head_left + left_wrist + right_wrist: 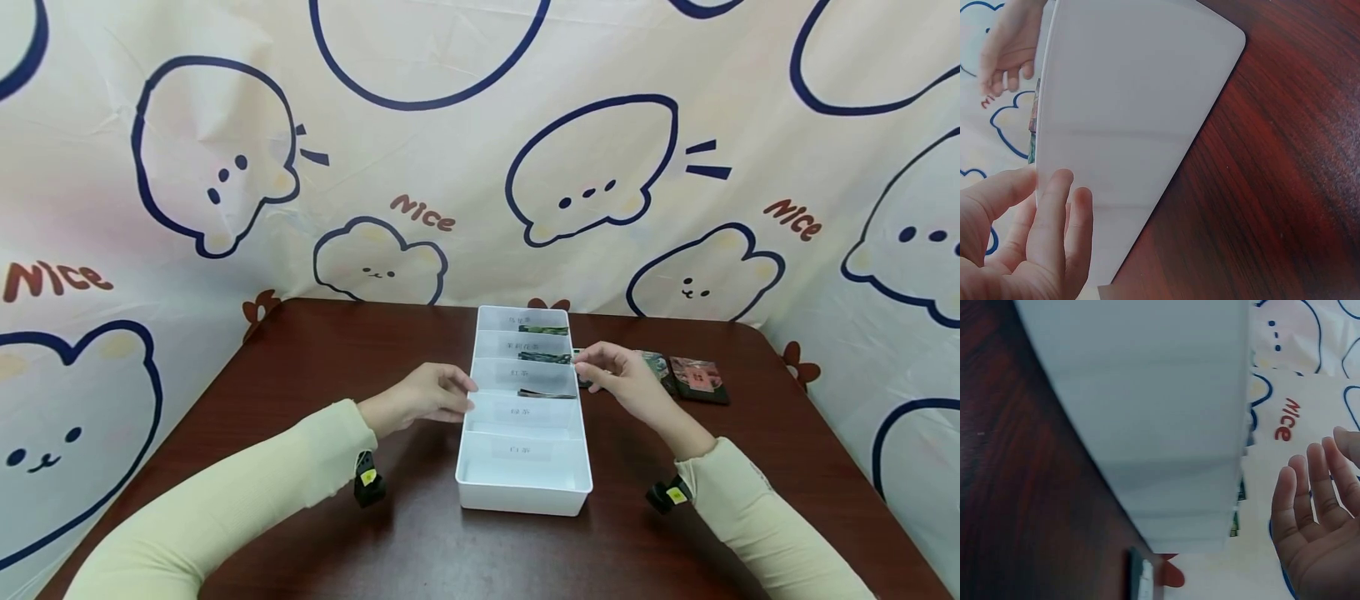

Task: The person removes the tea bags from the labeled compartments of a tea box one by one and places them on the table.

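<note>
A long white divided box (523, 497) stands on the table, its compartments in a row with paper labels printed in Chinese characters. Packets show in the three far compartments: a green packet (543, 330) at the back, a dark green packet (543, 358) before it, and a thin packet (547, 395) seen edge-on in the third. My left hand (427, 393) is at the box's left side, fingers loosely bent by the rim; whether they press it I cannot tell. Beyond the right rim hovers my right hand (618, 375), its fingers relaxed and apart from the wall in the right wrist view.
Right of the box, partly behind my right hand, lie a pink and dark packet (699, 379) and a green packet (657, 367). The dark wooden table (337, 517) reaches a patterned cloth backdrop (480, 167) at the back and sides.
</note>
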`<state>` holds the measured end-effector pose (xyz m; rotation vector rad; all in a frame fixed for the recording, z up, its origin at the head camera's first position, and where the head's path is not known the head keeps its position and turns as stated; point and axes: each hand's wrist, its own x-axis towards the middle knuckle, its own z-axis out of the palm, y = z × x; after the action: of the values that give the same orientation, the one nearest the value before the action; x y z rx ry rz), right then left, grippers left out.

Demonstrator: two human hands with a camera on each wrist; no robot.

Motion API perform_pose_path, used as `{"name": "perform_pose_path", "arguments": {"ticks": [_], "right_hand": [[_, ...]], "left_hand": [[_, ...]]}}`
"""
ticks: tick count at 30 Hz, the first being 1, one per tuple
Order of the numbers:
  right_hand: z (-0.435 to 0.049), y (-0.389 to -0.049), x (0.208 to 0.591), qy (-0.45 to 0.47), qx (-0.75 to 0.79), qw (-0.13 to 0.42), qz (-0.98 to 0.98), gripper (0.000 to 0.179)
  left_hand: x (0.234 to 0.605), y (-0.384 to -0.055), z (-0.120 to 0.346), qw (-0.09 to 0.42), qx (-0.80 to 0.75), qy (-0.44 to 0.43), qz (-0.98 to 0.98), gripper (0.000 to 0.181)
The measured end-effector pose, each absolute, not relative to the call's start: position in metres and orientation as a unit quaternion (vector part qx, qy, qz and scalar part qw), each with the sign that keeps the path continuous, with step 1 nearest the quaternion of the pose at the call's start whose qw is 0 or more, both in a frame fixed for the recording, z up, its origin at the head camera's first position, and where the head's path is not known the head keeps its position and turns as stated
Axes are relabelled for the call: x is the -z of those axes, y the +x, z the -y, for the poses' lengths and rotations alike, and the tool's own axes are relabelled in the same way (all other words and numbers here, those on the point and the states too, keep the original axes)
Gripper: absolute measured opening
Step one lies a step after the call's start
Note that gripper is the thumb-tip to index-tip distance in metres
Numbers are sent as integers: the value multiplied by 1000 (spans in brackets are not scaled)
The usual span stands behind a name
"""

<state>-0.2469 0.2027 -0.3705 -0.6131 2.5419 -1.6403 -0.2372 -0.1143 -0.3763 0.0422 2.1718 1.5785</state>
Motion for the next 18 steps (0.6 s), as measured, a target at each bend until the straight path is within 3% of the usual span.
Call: {"name": "perform_pose_path", "arguments": {"ticks": [10,18], "right_hand": [[-200,-248,385,-177,497,75,-846,32],[-199,-248,388,-177,483,99,-852,24]], "left_hand": [[376,-237,114,227,-573,15,-787,28],[377,-237,113,224,-571,10,-790,26]]}}
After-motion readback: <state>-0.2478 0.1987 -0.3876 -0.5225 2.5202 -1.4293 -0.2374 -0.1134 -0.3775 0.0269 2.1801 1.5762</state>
